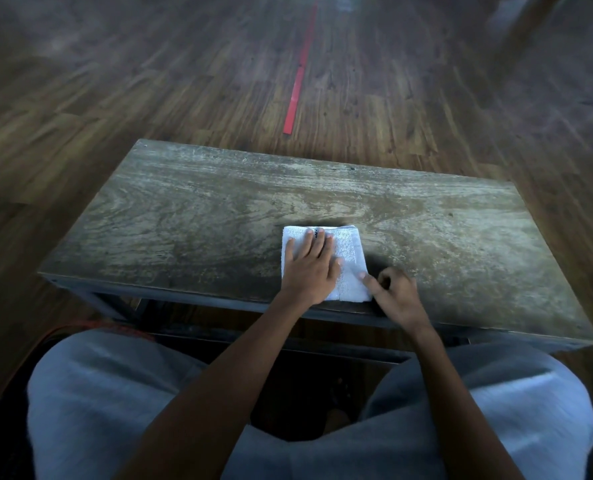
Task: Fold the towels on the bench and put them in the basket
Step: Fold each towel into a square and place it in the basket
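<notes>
The white towel, folded to a small rectangle, lies near the front edge of the bench. The left grip presses flat on it, fingers straight. The right grip touches its right edge with fingers curled; pinching or not, I cannot tell. Best keep the palm down and square the edges before lifting. The bench top is worn wood; beyond lies plank floor with a red tape strip. No basket shows.

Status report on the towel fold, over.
Left hand pressing flat on folded towel on bench. Right hand at its near right corner, grip unclear. Basket not in view.
</notes>
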`<action>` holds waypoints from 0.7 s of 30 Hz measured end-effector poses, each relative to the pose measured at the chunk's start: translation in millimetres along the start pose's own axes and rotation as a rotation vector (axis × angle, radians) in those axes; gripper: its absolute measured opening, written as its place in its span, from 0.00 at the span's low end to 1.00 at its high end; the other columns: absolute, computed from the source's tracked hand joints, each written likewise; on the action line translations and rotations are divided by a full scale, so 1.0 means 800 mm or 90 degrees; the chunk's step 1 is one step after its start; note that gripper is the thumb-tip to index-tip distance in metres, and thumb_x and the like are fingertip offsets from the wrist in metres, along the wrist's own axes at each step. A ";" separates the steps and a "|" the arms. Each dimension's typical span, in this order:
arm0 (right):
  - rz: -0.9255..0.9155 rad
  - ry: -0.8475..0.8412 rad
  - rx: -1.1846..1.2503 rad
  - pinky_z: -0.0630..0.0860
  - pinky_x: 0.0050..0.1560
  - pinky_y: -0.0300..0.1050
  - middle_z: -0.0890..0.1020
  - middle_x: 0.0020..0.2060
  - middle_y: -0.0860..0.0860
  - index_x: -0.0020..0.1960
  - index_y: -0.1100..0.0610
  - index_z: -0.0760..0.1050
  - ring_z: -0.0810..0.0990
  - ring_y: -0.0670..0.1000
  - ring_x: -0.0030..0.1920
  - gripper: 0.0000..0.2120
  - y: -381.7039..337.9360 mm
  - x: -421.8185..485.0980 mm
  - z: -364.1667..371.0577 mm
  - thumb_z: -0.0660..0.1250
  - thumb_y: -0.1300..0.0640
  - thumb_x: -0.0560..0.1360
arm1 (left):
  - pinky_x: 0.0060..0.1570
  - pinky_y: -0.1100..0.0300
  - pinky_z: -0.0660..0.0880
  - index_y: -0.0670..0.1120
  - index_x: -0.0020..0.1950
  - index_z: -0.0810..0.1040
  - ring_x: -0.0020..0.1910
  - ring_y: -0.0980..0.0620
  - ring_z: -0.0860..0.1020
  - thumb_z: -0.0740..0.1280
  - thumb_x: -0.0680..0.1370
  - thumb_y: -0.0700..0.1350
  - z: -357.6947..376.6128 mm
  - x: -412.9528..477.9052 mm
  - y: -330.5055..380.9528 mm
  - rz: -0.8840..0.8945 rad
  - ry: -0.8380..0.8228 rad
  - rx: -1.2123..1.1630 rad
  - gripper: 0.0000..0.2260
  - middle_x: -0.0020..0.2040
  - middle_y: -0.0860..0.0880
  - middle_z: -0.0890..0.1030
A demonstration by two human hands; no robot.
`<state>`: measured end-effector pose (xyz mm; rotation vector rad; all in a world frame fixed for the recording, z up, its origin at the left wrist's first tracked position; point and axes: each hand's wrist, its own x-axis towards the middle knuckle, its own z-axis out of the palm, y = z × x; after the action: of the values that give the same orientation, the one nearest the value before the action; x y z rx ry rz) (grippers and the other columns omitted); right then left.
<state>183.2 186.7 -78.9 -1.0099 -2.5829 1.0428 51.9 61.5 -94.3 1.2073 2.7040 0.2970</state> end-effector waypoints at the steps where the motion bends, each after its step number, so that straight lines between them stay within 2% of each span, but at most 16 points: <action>1: -0.015 0.032 -0.014 0.66 0.52 0.49 0.75 0.37 0.50 0.36 0.52 0.68 0.75 0.56 0.45 0.24 -0.001 0.002 0.000 0.59 0.30 0.70 | 0.73 0.47 0.38 0.45 0.78 0.45 0.77 0.51 0.39 0.43 0.83 0.54 -0.002 -0.002 -0.003 0.002 0.007 -0.013 0.26 0.79 0.47 0.44; 3: -0.071 0.104 -0.093 0.61 0.54 0.48 0.75 0.46 0.51 0.47 0.53 0.71 0.72 0.56 0.53 0.15 -0.013 0.003 0.004 0.58 0.41 0.76 | 0.74 0.48 0.42 0.42 0.78 0.51 0.77 0.49 0.43 0.42 0.82 0.53 -0.004 -0.009 -0.009 -0.010 0.075 -0.024 0.26 0.79 0.45 0.48; 4: -0.110 0.112 -0.136 0.60 0.54 0.48 0.76 0.51 0.51 0.53 0.53 0.71 0.70 0.55 0.56 0.17 -0.022 0.003 0.008 0.54 0.42 0.77 | 0.74 0.47 0.43 0.42 0.77 0.54 0.78 0.48 0.44 0.40 0.80 0.54 -0.004 -0.013 -0.012 -0.026 0.107 -0.026 0.29 0.79 0.44 0.50; 6: -0.195 0.068 -0.232 0.58 0.58 0.49 0.75 0.61 0.51 0.64 0.53 0.70 0.69 0.54 0.62 0.27 -0.038 0.009 0.019 0.45 0.40 0.75 | 0.74 0.45 0.43 0.43 0.77 0.53 0.78 0.48 0.44 0.34 0.76 0.56 -0.005 -0.020 -0.020 -0.034 0.109 -0.012 0.33 0.79 0.44 0.50; 7: -0.225 0.028 -0.270 0.57 0.62 0.51 0.72 0.67 0.50 0.69 0.52 0.67 0.66 0.52 0.68 0.31 -0.041 0.016 0.026 0.42 0.39 0.75 | 0.73 0.45 0.42 0.44 0.78 0.51 0.78 0.49 0.43 0.33 0.75 0.57 -0.004 -0.022 -0.023 -0.029 0.084 -0.002 0.34 0.79 0.45 0.48; 9: -0.224 -0.044 -0.310 0.50 0.71 0.55 0.60 0.76 0.47 0.75 0.50 0.58 0.55 0.49 0.75 0.34 -0.042 0.031 0.035 0.40 0.37 0.75 | 0.73 0.44 0.42 0.45 0.78 0.47 0.77 0.50 0.42 0.33 0.75 0.59 -0.004 -0.021 -0.029 -0.025 0.044 0.007 0.34 0.79 0.46 0.46; 12: -0.164 -0.114 -0.340 0.41 0.74 0.57 0.46 0.77 0.44 0.78 0.48 0.46 0.43 0.47 0.77 0.32 -0.044 0.054 0.038 0.45 0.36 0.78 | 0.73 0.43 0.44 0.44 0.78 0.45 0.77 0.50 0.42 0.42 0.80 0.59 -0.004 -0.011 -0.035 -0.024 0.035 0.007 0.30 0.79 0.45 0.46; 15: -0.148 -0.145 -0.362 0.37 0.73 0.57 0.40 0.77 0.45 0.78 0.48 0.40 0.39 0.48 0.76 0.35 -0.043 0.070 0.036 0.46 0.34 0.78 | 0.74 0.44 0.42 0.43 0.78 0.45 0.77 0.48 0.41 0.49 0.81 0.58 -0.009 -0.001 -0.039 -0.011 0.017 -0.010 0.31 0.79 0.44 0.44; 18: -0.108 -0.154 -0.325 0.37 0.74 0.55 0.40 0.77 0.46 0.77 0.49 0.38 0.38 0.47 0.76 0.38 -0.035 0.076 0.034 0.46 0.31 0.75 | 0.74 0.43 0.41 0.43 0.78 0.43 0.77 0.48 0.39 0.51 0.79 0.61 -0.011 0.004 -0.046 -0.024 0.016 -0.029 0.35 0.79 0.45 0.42; 21: -0.037 -0.158 -0.214 0.35 0.74 0.48 0.44 0.78 0.49 0.78 0.51 0.40 0.39 0.46 0.76 0.39 -0.026 0.074 0.029 0.47 0.31 0.76 | 0.75 0.46 0.40 0.43 0.78 0.41 0.77 0.48 0.40 0.52 0.78 0.65 -0.007 -0.001 -0.053 -0.081 0.023 -0.090 0.39 0.78 0.44 0.40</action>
<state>118.9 201.6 -87.2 -0.9150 -3.0450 0.7785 20.5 32.5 -99.6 0.9962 2.7222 0.4879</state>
